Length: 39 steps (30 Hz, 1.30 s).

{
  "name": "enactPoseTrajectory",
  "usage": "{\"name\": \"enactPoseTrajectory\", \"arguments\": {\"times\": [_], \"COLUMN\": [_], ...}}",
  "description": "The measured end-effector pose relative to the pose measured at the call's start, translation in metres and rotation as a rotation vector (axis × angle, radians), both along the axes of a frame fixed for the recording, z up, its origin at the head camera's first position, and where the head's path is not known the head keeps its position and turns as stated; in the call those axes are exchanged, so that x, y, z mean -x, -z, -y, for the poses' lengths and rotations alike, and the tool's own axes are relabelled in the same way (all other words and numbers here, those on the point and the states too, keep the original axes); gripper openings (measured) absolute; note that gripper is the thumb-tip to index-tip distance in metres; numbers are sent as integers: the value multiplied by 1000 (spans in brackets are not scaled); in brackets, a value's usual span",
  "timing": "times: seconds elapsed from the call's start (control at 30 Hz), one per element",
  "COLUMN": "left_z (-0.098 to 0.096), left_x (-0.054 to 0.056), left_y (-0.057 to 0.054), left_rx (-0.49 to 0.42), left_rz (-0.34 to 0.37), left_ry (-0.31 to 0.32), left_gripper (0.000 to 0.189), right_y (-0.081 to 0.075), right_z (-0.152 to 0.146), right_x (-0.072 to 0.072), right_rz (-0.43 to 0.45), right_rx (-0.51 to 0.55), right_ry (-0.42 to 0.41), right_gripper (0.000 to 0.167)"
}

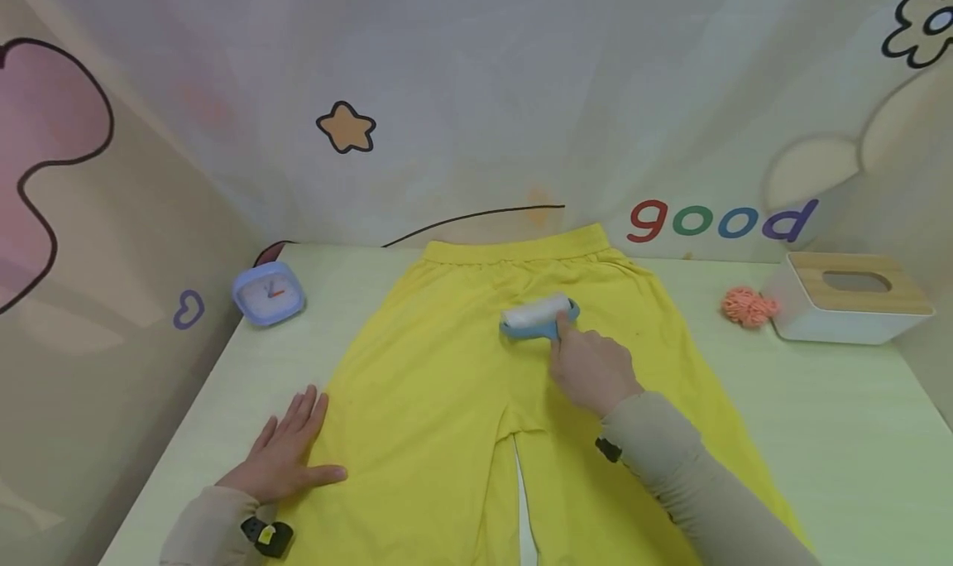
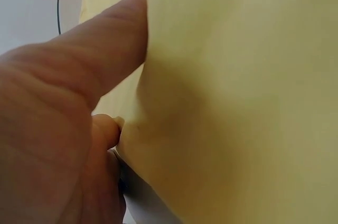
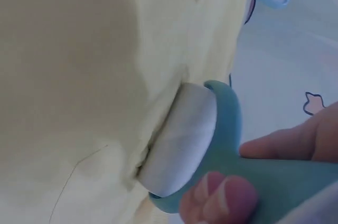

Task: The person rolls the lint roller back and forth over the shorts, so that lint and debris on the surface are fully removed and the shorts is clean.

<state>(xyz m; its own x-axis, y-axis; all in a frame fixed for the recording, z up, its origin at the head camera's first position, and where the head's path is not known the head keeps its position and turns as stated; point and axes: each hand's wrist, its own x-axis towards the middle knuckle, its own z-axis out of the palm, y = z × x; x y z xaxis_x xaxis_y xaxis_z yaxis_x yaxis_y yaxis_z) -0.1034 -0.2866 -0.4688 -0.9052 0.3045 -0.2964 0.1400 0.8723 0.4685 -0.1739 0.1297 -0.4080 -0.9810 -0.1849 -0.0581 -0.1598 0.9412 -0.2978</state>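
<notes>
Yellow trousers (image 1: 417, 367) lie spread flat on the table, waistband toward the back wall. My right hand (image 1: 596, 370) grips a lint roller (image 1: 538, 316) by its blue handle, one finger stretched along it. The white roll (image 3: 182, 139) presses on the cloth in the right wrist view, with a small fold bunched along its edge. A thin dark thread or hair (image 3: 74, 168) lies on the cloth near it. At the left edge of the trousers my left hand (image 1: 279, 457) rests with fingers spread, its thumb on the cloth.
A blue clock (image 1: 269, 294) stands at the table's back left. At the back right are a pink pom-pom-like yarn thing (image 1: 748, 307) and a white tissue box (image 1: 849, 322) with a wooden lid. Printed fabric walls (image 1: 476, 94) enclose the table's back and sides.
</notes>
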Motion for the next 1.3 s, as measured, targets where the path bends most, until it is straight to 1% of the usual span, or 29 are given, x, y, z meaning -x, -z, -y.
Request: {"name": "enactPoseTrajectory", "arguments": {"times": [0.17,0.3,0.4,0.47,0.53,0.6,0.67,0.77,0.83,0.97,1.13,1.23,1.3], "left_z": [-1,-2,-3,-3,-3,-3,-3,-2,-2,-1,0,1,1], "left_x": [-2,-3,-4,-5,-6,-5,-5,-3,-3,-3,-2,-2,-2], "left_y": [3,3,4,5,7,8,7,6,5,2,5,8,7], "left_rx": [-6,-19,-18,-13,-5,0,10,24,35,32,-22,-52,-51], "left_rz": [8,20,24,24,21,11,0,-6,2,13,-11,-19,-20], "left_ry": [-4,-9,-13,-15,-14,-12,-12,-16,-21,-21,-15,-9,-10], "left_gripper": [112,112,112,112,112,112,112,112,113,114,112,111,111], "right_y": [11,18,22,24,24,19,13,5,2,-4,-14,-21,-24], "right_z": [9,11,8,2,-7,-20,-32,-51,-63,-86,-110,-118,-117], "right_x": [22,36,40,37,28,16,1,-22,-37,-65,-96,-109,-113], "right_rz": [11,36,39,40,43,56,73,92,86,105,220,280,272], "right_rx": [17,34,43,51,70,100,137,188,193,167,116,74,59], "right_ry": [33,68,69,58,43,32,23,21,14,14,42,70,73], "right_gripper": [52,54,54,56,58,59,59,53,49,48,51,51,49]}}
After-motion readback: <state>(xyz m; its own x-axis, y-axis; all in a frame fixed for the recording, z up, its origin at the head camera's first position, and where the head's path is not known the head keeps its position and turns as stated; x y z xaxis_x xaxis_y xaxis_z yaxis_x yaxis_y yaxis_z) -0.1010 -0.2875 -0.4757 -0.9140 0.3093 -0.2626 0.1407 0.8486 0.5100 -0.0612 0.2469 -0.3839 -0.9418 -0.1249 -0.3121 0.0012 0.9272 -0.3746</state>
